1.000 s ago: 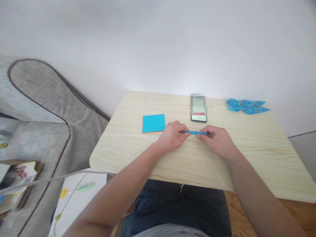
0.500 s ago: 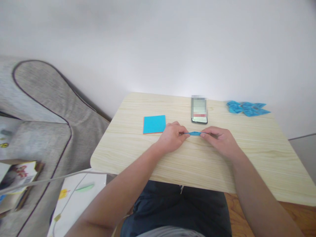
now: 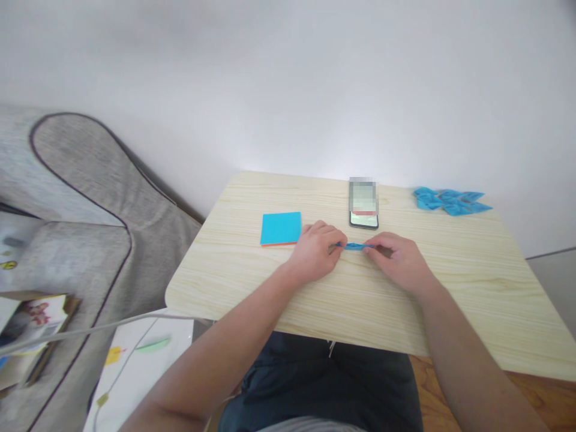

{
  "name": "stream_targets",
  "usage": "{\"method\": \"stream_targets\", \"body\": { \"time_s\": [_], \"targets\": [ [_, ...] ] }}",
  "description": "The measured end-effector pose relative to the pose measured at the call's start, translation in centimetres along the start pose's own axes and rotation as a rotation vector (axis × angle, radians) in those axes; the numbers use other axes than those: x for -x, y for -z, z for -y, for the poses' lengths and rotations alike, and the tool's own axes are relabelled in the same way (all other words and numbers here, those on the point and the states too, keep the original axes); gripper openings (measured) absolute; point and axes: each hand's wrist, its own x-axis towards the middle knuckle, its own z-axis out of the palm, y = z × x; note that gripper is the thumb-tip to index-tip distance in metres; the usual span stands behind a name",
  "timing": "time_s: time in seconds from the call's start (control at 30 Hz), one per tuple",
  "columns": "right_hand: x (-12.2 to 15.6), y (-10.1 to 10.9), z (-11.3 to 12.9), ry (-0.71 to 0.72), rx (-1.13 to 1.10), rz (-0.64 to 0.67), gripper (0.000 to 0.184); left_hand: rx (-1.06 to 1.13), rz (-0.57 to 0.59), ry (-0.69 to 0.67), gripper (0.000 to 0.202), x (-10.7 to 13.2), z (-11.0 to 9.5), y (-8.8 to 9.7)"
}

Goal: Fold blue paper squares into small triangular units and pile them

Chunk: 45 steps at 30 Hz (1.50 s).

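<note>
A narrow strip of folded blue paper (image 3: 354, 246) stretches between my two hands, just above or on the pale wooden table (image 3: 252, 300). My left hand (image 3: 317, 251) pinches its left end, with the fingertips curled over it. At the right end, my right hand (image 3: 400, 259) grips it between thumb and forefinger. Beside my left hand lies a stack of square blue paper (image 3: 281, 228) with an orange edge showing below. Several folded blue paper pieces (image 3: 463, 201) lie at the table's far right.
A phone (image 3: 363, 204) with a lit, blurred screen lies beyond my hands near the wall. To the left stands a grey sofa (image 3: 148, 240) with a box of books (image 3: 36, 330) on it. A pale cable (image 3: 112, 324) runs past the table's left corner.
The folded paper looks thinner and flatter, and its small raised middle shows less. My left fingers have curled further over its end. Both hands stay in nearly the same place.
</note>
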Motion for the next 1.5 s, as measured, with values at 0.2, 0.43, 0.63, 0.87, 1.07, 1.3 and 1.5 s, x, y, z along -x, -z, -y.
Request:
{"method": "stream_targets", "body": {
  "time_s": [0.2, 0.43, 0.63, 0.87, 1.07, 1.3, 1.5],
  "targets": [
    [0.0, 0.0, 0.2, 0.034, 0.053, 0.018, 0.012, -0.021, 0.022, -0.035, 0.02, 0.0, 0.0, -0.2],
    [-0.1, -0.5, 1.2, 0.128, -0.05, -0.103, 0.012, -0.066, 0.065, -0.075, 0.018, -0.1, -0.4, -0.2],
    [-0.4, -1.1, 1.6, 0.163, -0.012, -0.081, 0.012, -0.073, 0.068, -0.091, 0.017, -0.1, -0.5, -0.2],
    [-0.7, -1.4, 1.3, 0.038, 0.0, -0.001, 0.015, -0.063, 0.083, -0.093, 0.015, -0.2, -0.6, -0.4],
    [-0.9, -1.4, 1.4, 0.118, 0.116, -0.002, 0.014, -0.039, 0.081, -0.072, 0.016, -0.1, -0.6, -0.4],
    [-0.9, -1.6, 1.3, 0.156, 0.24, -0.035, 0.011, -0.039, 0.091, -0.076, 0.016, -0.1, -0.8, -0.2],
    [-0.9, -1.6, 1.4, 0.149, 0.27, -0.028, 0.01, -0.031, 0.07, -0.054, 0.027, -0.1, -0.8, -0.3]
  ]
}}
